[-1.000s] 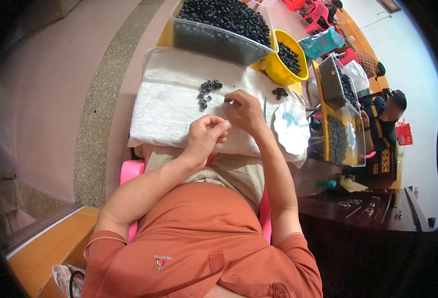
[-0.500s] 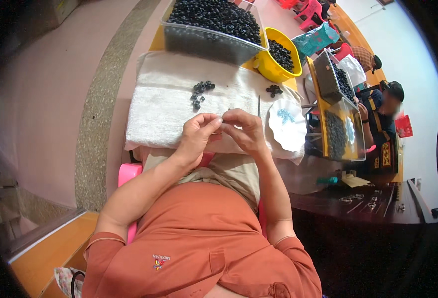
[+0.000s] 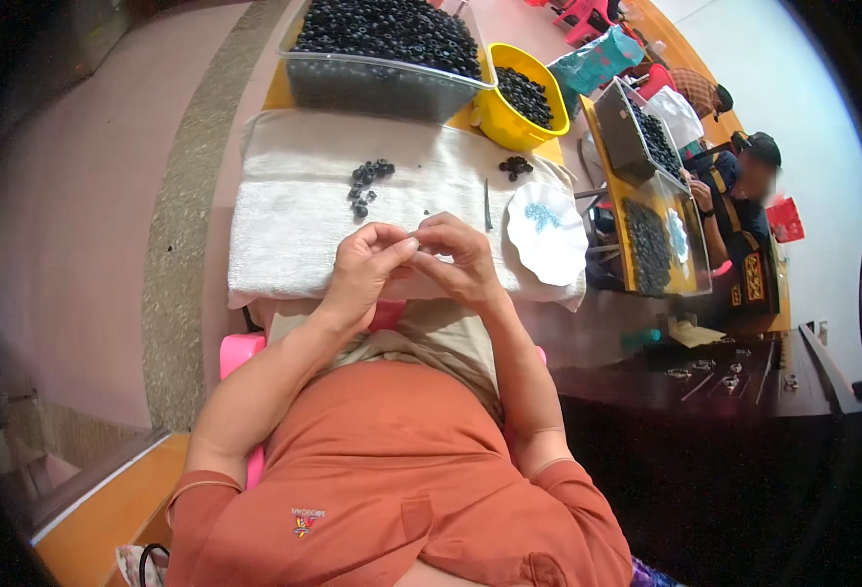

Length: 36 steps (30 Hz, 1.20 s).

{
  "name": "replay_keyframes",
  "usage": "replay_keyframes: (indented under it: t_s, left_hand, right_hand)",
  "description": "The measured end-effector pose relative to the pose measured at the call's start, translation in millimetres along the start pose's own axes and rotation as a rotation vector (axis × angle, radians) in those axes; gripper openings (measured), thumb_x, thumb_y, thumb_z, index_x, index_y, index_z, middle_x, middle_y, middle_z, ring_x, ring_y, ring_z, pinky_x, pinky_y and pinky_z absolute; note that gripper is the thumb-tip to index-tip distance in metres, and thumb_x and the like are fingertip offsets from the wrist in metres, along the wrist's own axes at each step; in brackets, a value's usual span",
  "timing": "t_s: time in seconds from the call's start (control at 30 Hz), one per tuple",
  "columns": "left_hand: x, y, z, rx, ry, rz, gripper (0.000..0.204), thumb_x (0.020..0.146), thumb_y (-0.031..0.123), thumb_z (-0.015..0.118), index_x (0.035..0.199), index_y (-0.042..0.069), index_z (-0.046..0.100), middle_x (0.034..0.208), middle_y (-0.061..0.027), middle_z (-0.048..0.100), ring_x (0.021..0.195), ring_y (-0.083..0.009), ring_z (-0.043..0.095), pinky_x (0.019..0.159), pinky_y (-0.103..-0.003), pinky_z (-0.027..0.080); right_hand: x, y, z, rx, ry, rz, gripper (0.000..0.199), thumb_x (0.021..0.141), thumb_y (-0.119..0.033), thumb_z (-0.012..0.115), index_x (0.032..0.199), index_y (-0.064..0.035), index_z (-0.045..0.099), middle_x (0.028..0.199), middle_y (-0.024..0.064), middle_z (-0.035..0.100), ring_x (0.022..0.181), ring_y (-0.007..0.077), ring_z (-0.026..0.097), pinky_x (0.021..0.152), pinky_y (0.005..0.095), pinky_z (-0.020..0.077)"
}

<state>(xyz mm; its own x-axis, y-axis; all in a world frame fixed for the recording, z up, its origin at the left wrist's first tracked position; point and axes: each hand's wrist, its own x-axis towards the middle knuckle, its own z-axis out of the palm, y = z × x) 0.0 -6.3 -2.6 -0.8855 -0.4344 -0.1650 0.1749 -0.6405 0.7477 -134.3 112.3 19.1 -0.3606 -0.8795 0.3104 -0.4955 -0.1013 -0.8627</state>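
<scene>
Both hands meet over the near edge of a white towel (image 3: pixel 274 240). My left hand (image 3: pixel 361 269) is closed, thumb and index finger pinching at the tips of the other hand's fingers. My right hand (image 3: pixel 458 259) curls in from the other side, its fingertips pressed against the left thumb. Whatever lies between the fingertips is too small or hidden to make out. Beyond the hands sits a loose cluster of small black ring-like parts (image 3: pixel 362 186). A thin dark pointed tool (image 3: pixel 487 205) lies right of the hands, beside a white scalloped plate (image 3: pixel 548 259) holding small light-blue pieces (image 3: pixel 541 215).
A clear bin (image 3: pixel 372 93) heaped with black parts stands at the back, next to a yellow tub (image 3: pixel 509 127) of the same. A smaller black pile (image 3: pixel 515 168) lies near the plate. To the right, a co-worker (image 3: pixel 744 186) sits by more bins (image 3: pixel 632 132).
The whole view has shifted slightly, so the towel and bins appear farther left. My hands stay together at the fingertips, with the right fingers slightly rearranged.
</scene>
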Motion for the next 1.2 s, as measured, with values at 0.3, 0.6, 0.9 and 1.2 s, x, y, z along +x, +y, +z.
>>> replay_keyframes:
  t_s: [0.3,0.6,0.9,1.2]
  left_hand:
    - [-1.2,4.3,2.6,-0.015,0.013,-0.089,0.011,0.089,0.010,0.070,0.096,0.007,0.062,0.086,-0.0007,0.065,0.077,-0.0091,0.062,0.071,-0.024,0.054]
    - [-0.2,2.0,4.3,0.002,0.074,-0.096,0.011,0.086,0.008,0.073,0.094,0.006,0.065,0.086,-0.0017,0.065,0.076,-0.0092,0.062,0.070,-0.023,0.053]
    - [-2.4,0.2,5.1,0.018,0.087,-0.123,0.013,0.085,0.010,0.075,0.093,0.008,0.066,0.085,-0.0005,0.065,0.072,-0.0090,0.061,0.068,-0.022,0.052]
    - [-2.3,0.4,5.1,0.016,0.084,-0.119,0.011,0.085,0.010,0.074,0.092,0.008,0.066,0.084,-0.0003,0.065,0.072,-0.0081,0.060,0.068,-0.022,0.053]
  right_hand:
    - [-10.0,-12.8,-13.8,-0.046,0.040,-0.001,0.021,0.082,0.001,0.073,0.102,0.0002,0.068,0.097,0.0079,0.064,0.080,0.0124,0.061,0.069,0.0246,0.0509]
    - [-56.4,19.7,-147.4,-0.754,0.272,0.188,0.013,0.081,0.000,0.069,0.095,-0.0003,0.071,0.084,0.0130,0.069,0.077,0.0202,0.069,0.070,0.0286,0.0523]
    - [-53.7,30.1,-156.0,-1.013,0.082,0.329,0.019,0.076,-0.011,0.068,0.092,-0.0023,0.073,0.088,0.0174,0.070,0.082,0.0345,0.068,0.076,0.0390,0.0528]
    - [-45.3,26.9,-154.3,-1.045,-0.006,0.402,0.016,0.077,-0.011,0.064,0.088,-0.0033,0.073,0.081,0.0203,0.067,0.079,0.0374,0.067,0.074,0.0421,0.0528]
